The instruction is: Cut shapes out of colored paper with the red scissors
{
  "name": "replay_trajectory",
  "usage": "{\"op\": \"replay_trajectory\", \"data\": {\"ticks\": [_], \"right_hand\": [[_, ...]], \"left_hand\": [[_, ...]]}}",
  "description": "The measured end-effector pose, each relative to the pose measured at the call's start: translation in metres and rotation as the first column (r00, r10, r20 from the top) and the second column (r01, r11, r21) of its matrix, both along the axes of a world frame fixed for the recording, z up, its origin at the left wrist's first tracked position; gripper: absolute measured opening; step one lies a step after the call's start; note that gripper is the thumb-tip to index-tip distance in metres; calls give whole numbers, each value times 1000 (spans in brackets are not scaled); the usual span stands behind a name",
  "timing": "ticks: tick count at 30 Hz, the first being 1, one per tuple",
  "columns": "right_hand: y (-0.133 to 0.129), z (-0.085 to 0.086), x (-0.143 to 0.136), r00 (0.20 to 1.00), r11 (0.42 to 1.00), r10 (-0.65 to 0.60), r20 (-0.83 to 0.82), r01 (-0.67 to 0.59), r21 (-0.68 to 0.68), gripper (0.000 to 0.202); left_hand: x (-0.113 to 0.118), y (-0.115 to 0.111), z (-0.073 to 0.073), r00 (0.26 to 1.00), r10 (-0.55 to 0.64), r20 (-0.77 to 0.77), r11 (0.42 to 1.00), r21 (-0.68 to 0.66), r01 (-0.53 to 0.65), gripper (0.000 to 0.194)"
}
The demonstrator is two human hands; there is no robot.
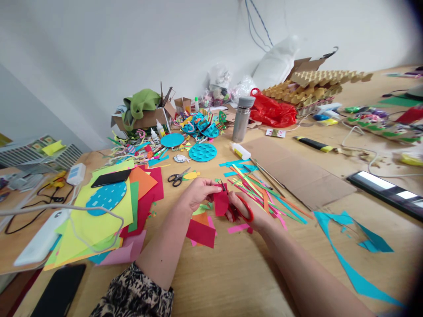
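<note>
Between thumb and fingers, my left hand grips a small piece of red paper by its upper left edge. My right hand is closed on red-handled scissors, whose blades meet the paper near its top. Part of the blades is hidden behind the paper. Below my hands lie a red paper rectangle and orange and pink scraps. Right of my right hand is a pile of coloured paper strips. Black-handled scissors rest near my left hand, beside a yellow paper cutout.
Coloured sheets with a black phone on top are stacked at left. Blue paper discs, a glue bottle and a steel bottle stand or lie ahead. Cardboard and blue offcuts are at right.
</note>
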State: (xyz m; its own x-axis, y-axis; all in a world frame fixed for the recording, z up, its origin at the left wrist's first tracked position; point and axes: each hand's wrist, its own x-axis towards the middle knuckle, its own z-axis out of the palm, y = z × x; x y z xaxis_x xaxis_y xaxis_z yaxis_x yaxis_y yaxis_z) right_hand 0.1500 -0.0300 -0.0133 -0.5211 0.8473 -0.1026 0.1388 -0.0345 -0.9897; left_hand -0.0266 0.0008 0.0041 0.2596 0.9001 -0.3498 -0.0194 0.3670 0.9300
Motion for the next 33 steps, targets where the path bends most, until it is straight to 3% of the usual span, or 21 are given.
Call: {"op": "replay_trajectory", "data": {"ticks": [17, 22, 33], "right_hand": [[1, -6, 1, 999, 999, -32, 25, 32, -1, 74], [0, -1, 1, 999, 999, -31, 19, 31, 10, 74], [-1, 7, 0, 998, 999, 13, 55, -16, 51, 74]], "left_hand": [[4, -2, 1, 999, 27, 21, 1000, 3, -27, 19], [7, -4, 5, 995, 69, 68, 998, -11, -68, 17], [5, -3, 3, 999, 38, -7, 999, -13, -39, 12]]}}
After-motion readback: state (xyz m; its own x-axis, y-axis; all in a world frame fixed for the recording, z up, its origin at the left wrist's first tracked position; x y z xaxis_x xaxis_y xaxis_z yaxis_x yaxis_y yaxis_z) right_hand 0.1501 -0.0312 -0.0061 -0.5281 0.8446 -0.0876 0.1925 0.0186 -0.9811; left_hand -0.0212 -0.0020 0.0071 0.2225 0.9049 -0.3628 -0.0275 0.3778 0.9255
